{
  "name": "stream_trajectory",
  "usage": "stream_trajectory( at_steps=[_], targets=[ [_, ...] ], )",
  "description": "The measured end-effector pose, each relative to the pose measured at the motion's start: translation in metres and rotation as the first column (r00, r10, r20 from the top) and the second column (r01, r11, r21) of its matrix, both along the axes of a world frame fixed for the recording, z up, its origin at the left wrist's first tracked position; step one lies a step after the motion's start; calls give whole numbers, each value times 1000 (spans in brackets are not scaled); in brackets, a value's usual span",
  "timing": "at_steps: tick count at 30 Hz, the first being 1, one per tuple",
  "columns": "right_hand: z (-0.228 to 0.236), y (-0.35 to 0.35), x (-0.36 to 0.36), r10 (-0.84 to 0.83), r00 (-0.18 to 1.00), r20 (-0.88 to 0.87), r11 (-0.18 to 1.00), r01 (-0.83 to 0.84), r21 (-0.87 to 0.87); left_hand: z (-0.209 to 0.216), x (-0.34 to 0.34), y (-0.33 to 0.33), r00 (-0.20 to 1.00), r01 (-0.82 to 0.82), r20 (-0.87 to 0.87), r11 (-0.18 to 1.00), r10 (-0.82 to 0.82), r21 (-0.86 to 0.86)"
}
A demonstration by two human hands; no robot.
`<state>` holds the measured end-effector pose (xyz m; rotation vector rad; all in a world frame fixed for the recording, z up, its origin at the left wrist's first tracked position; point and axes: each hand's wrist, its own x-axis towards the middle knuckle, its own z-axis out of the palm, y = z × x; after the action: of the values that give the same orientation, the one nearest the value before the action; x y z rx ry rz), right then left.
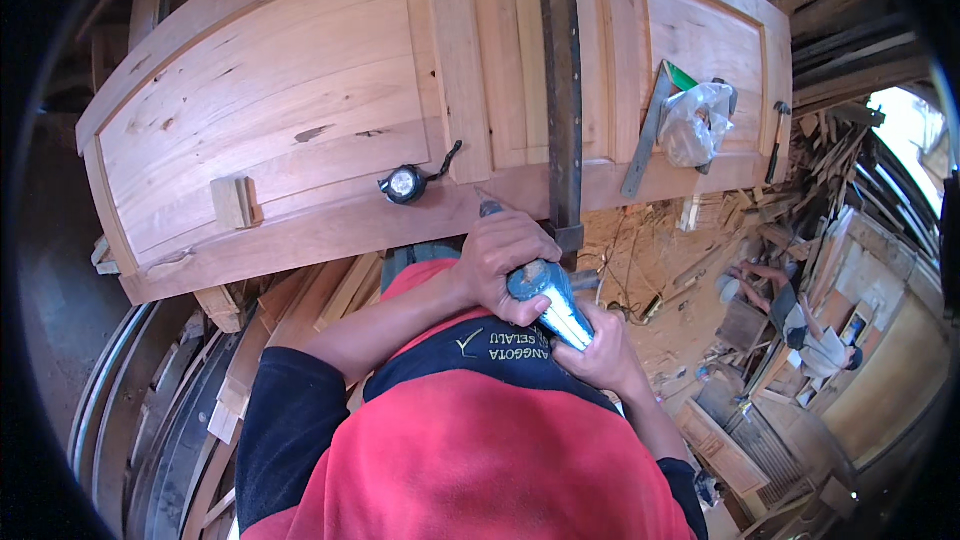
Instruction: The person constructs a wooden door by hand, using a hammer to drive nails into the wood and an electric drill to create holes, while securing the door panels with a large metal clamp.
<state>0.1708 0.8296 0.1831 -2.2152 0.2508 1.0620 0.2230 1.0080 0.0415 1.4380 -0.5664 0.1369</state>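
Observation:
Both my hands grip a blue power drill, held low against the near edge of a panelled wooden door. My left hand is wrapped round its front part, and my right hand is closed round the rear. The drill's thin tip points at the door's near rail; I cannot tell whether it has entered the wood. Left of the tip lies a round black tape measure with a strap. Close to the drill's right, a dark metal clamp bar crosses the door.
On the door sit a small wood block, a metal square, a clear plastic bag and a hammer. Stacked boards stand at lower left. Another person sits at far right, near scrap wood and cables.

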Motion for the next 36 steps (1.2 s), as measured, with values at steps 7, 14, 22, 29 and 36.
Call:
stream_trajectory(
  at_steps=[7,14,22,29,36],
  targets=[
    [2,4,11,27,999,-23,999,-27,-21,-4,3,2,1000,-4,-17,1000,4,-10],
    [1,5,15,37,999,5,999,-37,-27,-6,5,4,999,-10,-37,1000,9,-10],
    [6,12,38,203,974,-101,974,-211,-77,-12,6,8,996,-48,-82,996,42,-76],
    [6,15,47,218,965,-145,971,-230,-71,-11,9,10,993,-51,-114,995,41,-85],
    [1,14,52,223,963,-153,971,-234,-58,-19,5,10,991,-70,-124,994,59,-87]
  ],
)
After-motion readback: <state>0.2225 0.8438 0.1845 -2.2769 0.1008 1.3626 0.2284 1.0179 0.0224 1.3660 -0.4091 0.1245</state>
